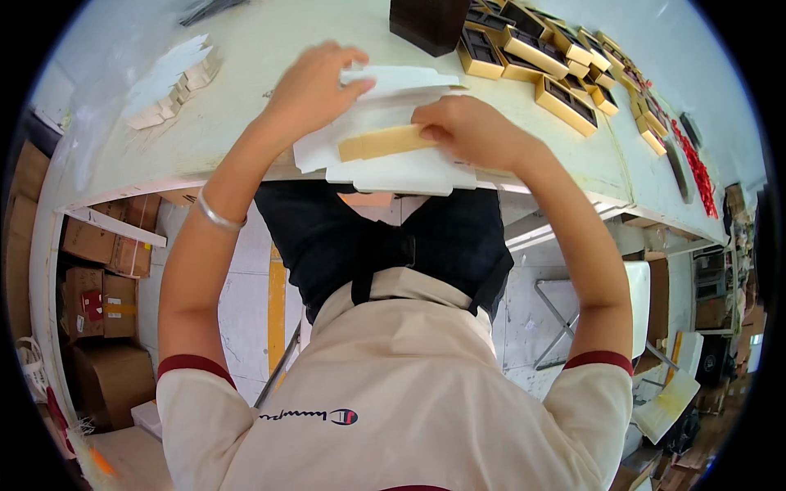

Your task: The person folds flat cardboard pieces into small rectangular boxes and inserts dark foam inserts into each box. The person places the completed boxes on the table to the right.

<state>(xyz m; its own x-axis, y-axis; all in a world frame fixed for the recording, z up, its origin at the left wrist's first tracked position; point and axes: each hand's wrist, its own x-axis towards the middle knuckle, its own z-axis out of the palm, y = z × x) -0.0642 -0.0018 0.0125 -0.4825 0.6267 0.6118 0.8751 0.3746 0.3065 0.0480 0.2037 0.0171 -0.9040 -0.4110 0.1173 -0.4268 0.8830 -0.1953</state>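
Flat cut-out white cardboard (401, 176) lies at the table's front edge, right before me, and its near flap hangs slightly over that edge. Across it runs a gold cardboard strip (378, 144), its right end pinched between the thumb and fingers of my right hand (475, 135). Over the cardboard's far left corner is my left hand (315, 90), thumb and forefinger apart with nothing between them. Whether its other fingers touch the cardboard is hidden.
Beyond the cardboard stands a dark brown box (429, 24). Many gold boxes with dark inserts (566, 105) are heaped at the far right, near red ribbon-like material (694, 168). A stack of white cut pieces (170, 82) sits at left. Cartons (100, 303) fill the space under the table.
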